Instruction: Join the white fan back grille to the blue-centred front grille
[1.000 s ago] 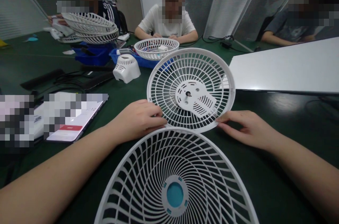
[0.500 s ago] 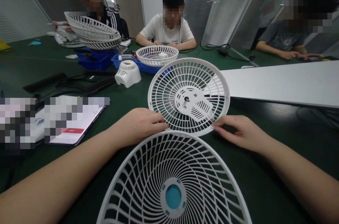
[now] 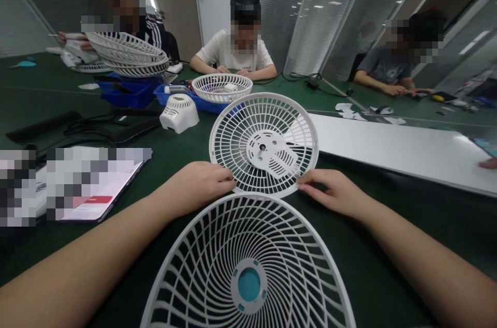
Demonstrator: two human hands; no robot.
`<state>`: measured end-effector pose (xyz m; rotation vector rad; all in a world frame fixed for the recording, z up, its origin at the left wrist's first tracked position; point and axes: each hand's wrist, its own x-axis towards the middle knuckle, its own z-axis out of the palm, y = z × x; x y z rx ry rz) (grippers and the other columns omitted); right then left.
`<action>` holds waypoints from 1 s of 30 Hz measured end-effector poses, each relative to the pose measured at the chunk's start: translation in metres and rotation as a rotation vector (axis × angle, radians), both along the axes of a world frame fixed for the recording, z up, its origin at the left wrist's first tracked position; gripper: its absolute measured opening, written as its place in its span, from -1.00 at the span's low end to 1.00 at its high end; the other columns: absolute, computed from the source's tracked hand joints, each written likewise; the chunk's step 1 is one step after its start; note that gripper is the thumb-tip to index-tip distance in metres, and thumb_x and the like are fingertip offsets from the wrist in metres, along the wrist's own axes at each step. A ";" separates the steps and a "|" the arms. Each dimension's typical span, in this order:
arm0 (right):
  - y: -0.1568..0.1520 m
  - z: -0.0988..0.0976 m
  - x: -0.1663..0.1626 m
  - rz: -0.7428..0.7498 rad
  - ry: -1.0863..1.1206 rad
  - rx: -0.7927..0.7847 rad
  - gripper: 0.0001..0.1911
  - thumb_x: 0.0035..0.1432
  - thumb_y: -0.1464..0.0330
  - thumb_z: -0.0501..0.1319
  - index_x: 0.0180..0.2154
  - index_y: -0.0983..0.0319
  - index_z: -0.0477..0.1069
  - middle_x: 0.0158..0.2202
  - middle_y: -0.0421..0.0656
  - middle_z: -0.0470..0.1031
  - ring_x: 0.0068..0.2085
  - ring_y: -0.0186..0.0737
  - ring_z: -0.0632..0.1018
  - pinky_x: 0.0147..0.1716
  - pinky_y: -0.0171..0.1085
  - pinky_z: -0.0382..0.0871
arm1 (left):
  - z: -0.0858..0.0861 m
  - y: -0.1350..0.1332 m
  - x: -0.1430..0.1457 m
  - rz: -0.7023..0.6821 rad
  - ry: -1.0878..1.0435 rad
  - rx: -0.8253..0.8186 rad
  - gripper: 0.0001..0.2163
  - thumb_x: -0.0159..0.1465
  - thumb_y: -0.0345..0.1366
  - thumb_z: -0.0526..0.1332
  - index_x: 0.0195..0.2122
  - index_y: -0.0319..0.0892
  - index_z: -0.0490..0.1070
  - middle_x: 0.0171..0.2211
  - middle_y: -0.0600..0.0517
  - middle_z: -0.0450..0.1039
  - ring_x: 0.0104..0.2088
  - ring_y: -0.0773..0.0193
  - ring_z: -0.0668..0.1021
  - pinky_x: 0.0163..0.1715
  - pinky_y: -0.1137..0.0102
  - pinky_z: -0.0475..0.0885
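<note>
A round white rear fan grille (image 3: 234,136) with a slotted hub and a small shaft at its middle is tilted towards me. My left hand (image 3: 204,183) is closed on its lower left rim, some fingertips hidden behind it. On the lower right rim, the thumb and fingers of my right hand (image 3: 330,191) pinch the edge. Nearer to me is a front fan grille (image 3: 205,250) with swirling ribs and a blue round centre, its far edge by the rear grille's lower rim. Neither hand grips this front grille.
A white fan base (image 3: 180,113) stands at the back left by blue bins (image 3: 128,92) and stacked grilles (image 3: 128,54). Another grille (image 3: 221,95) lies behind. A white board (image 3: 388,147) extends right; a tablet (image 3: 93,201) lies left. Several people sit around the green table.
My view has turned a little to the right, so the scene sits further left. Both hands keep their hold on the rear fan grille, with little other movement.
</note>
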<state>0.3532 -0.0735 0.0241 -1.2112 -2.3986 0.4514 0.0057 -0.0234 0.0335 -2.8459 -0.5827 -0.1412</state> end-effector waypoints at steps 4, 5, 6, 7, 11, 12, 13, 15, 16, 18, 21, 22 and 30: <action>-0.001 0.001 -0.002 0.003 0.014 0.022 -0.83 0.34 0.28 0.17 -0.19 0.20 0.50 -0.24 -0.13 0.63 -0.25 -0.26 0.62 -0.26 -0.28 0.49 | -0.002 0.001 -0.001 -0.015 -0.025 -0.010 -0.85 0.36 -0.33 0.21 -0.10 -0.10 0.54 -0.18 0.00 0.58 -0.30 0.25 0.61 -0.35 0.38 0.46; -0.001 0.001 -0.002 0.004 0.016 0.024 -0.83 0.34 0.28 0.17 -0.19 0.19 0.50 -0.25 -0.14 0.63 -0.26 -0.26 0.62 -0.26 -0.28 0.48 | -0.002 0.002 -0.001 -0.017 -0.025 -0.013 -0.85 0.36 -0.33 0.21 -0.10 -0.10 0.54 -0.18 0.00 0.58 -0.30 0.24 0.62 -0.35 0.37 0.47; -0.001 0.001 -0.002 0.006 0.016 0.025 -0.83 0.34 0.28 0.17 -0.19 0.19 0.50 -0.26 -0.15 0.63 -0.27 -0.27 0.62 -0.26 -0.29 0.48 | -0.002 0.002 -0.001 -0.015 -0.021 -0.019 -0.85 0.36 -0.33 0.21 -0.10 -0.09 0.54 -0.18 0.00 0.58 -0.30 0.24 0.62 -0.34 0.37 0.47; -0.001 0.001 -0.001 0.007 0.015 0.024 -0.84 0.34 0.28 0.17 -0.19 0.19 0.50 -0.26 -0.15 0.63 -0.28 -0.28 0.62 -0.26 -0.29 0.47 | -0.002 0.002 -0.001 -0.011 -0.013 -0.026 -0.85 0.36 -0.33 0.21 -0.10 -0.09 0.54 -0.18 -0.01 0.58 -0.30 0.23 0.62 -0.34 0.36 0.48; 0.000 0.001 -0.001 0.011 0.017 0.017 -0.84 0.34 0.29 0.18 -0.20 0.20 0.50 -0.27 -0.15 0.63 -0.29 -0.29 0.62 -0.30 -0.33 0.46 | -0.002 0.001 0.000 0.003 0.019 -0.040 -0.85 0.37 -0.31 0.21 -0.11 -0.11 0.55 -0.21 -0.02 0.57 -0.31 0.21 0.62 -0.34 0.35 0.48; 0.000 0.002 -0.002 0.012 0.021 0.014 -0.84 0.34 0.29 0.18 -0.20 0.20 0.50 -0.27 -0.15 0.63 -0.29 -0.29 0.62 -0.30 -0.34 0.46 | -0.002 0.001 -0.001 0.008 0.023 -0.037 -0.86 0.37 -0.31 0.21 -0.11 -0.11 0.55 -0.22 -0.02 0.57 -0.32 0.21 0.62 -0.35 0.35 0.48; 0.000 0.002 -0.002 0.012 0.026 0.014 -0.84 0.34 0.30 0.18 -0.20 0.20 0.50 -0.28 -0.15 0.63 -0.29 -0.29 0.62 -0.31 -0.35 0.46 | -0.002 0.001 -0.001 0.012 0.026 -0.035 -0.86 0.37 -0.30 0.21 -0.12 -0.11 0.55 -0.23 -0.01 0.56 -0.32 0.21 0.62 -0.36 0.35 0.47; 0.000 0.002 -0.003 0.013 0.029 0.026 -0.84 0.34 0.30 0.18 -0.20 0.21 0.51 -0.30 -0.15 0.63 -0.31 -0.31 0.62 -0.32 -0.35 0.46 | -0.002 0.001 -0.001 0.024 0.034 -0.031 -0.86 0.37 -0.31 0.21 -0.11 -0.09 0.55 -0.25 0.00 0.55 -0.33 0.22 0.62 -0.37 0.36 0.45; 0.000 0.003 -0.003 0.011 0.025 0.034 -0.83 0.34 0.29 0.18 -0.19 0.21 0.51 -0.30 -0.15 0.63 -0.32 -0.31 0.62 -0.32 -0.35 0.46 | -0.002 0.001 -0.001 0.029 0.040 -0.030 -0.86 0.37 -0.31 0.22 -0.12 -0.09 0.55 -0.26 0.01 0.55 -0.33 0.22 0.61 -0.37 0.36 0.45; 0.000 0.003 -0.003 0.006 0.013 0.043 -0.82 0.34 0.28 0.18 -0.19 0.21 0.51 -0.29 -0.14 0.64 -0.32 -0.30 0.62 -0.31 -0.34 0.46 | -0.002 0.001 -0.001 0.033 0.048 -0.030 -0.86 0.37 -0.31 0.22 -0.12 -0.09 0.55 -0.26 0.02 0.54 -0.33 0.23 0.61 -0.38 0.36 0.44; 0.000 0.003 -0.002 0.000 0.010 0.036 -0.80 0.34 0.25 0.18 -0.17 0.21 0.52 -0.26 -0.12 0.64 -0.30 -0.29 0.62 -0.30 -0.33 0.47 | -0.003 0.002 -0.001 0.030 0.045 -0.023 -0.87 0.37 -0.30 0.22 -0.12 -0.08 0.55 -0.26 0.02 0.54 -0.34 0.23 0.60 -0.39 0.37 0.41; 0.000 0.003 -0.002 0.001 0.013 0.032 -0.80 0.34 0.25 0.18 -0.18 0.21 0.52 -0.26 -0.12 0.64 -0.30 -0.28 0.62 -0.30 -0.33 0.48 | -0.003 0.002 0.000 0.031 0.044 -0.020 -0.87 0.36 -0.29 0.22 -0.13 -0.08 0.55 -0.26 0.02 0.54 -0.35 0.24 0.60 -0.40 0.38 0.40; 0.000 0.002 -0.002 -0.011 0.025 0.032 -0.79 0.33 0.24 0.18 -0.19 0.20 0.54 -0.27 -0.11 0.65 -0.31 -0.27 0.63 -0.31 -0.32 0.49 | -0.003 0.001 -0.001 0.034 0.026 -0.036 -0.88 0.35 -0.32 0.21 -0.16 -0.09 0.55 -0.28 0.02 0.52 -0.35 0.24 0.59 -0.39 0.38 0.39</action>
